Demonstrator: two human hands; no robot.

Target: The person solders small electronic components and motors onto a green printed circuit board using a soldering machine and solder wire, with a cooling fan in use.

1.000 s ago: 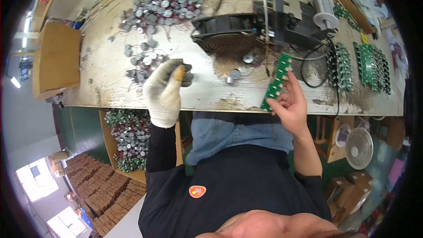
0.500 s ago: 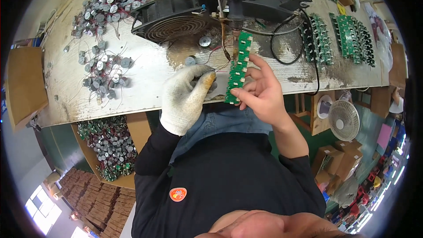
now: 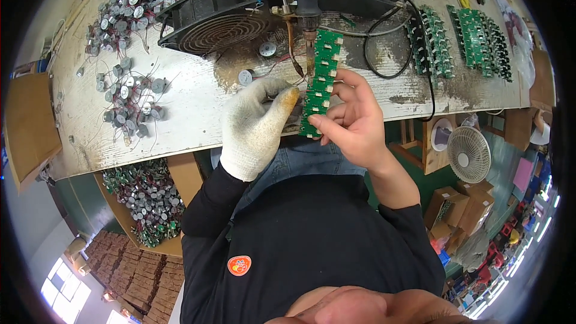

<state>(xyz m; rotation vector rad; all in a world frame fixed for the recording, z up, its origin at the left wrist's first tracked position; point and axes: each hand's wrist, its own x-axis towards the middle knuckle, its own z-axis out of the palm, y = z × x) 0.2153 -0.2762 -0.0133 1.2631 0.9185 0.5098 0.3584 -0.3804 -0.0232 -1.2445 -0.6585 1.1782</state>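
My right hand (image 3: 354, 117), bare, grips a green circuit board strip (image 3: 322, 78) with a row of small white connectors. It holds the strip nearly upright by its near right edge, thumb on the face. My left hand (image 3: 255, 123), in a white knit glove with a stained thumb, is pinched beside the strip's left edge. Thin wires show at its fingertips; whatever lies inside the palm is mostly hidden. Over the strip's far end stands a mounted soldering iron (image 3: 309, 36), its tip close to the board's left edge. A bent brown feed tube (image 3: 293, 48) ends just left of it.
A black fan (image 3: 219, 27) lies behind my left hand. Small round wired motors (image 3: 129, 93) sit in piles at left; two lie near the iron. More board strips (image 3: 474, 42) stand at right. A black cable (image 3: 369, 54) loops beside the iron. Below the table, a box (image 3: 177, 246) holds wired parts.
The view has shifted slightly. My left fingertips have come closer to the board strip's left edge, and the strip sits a little nearer the iron. Both grips stay the same.
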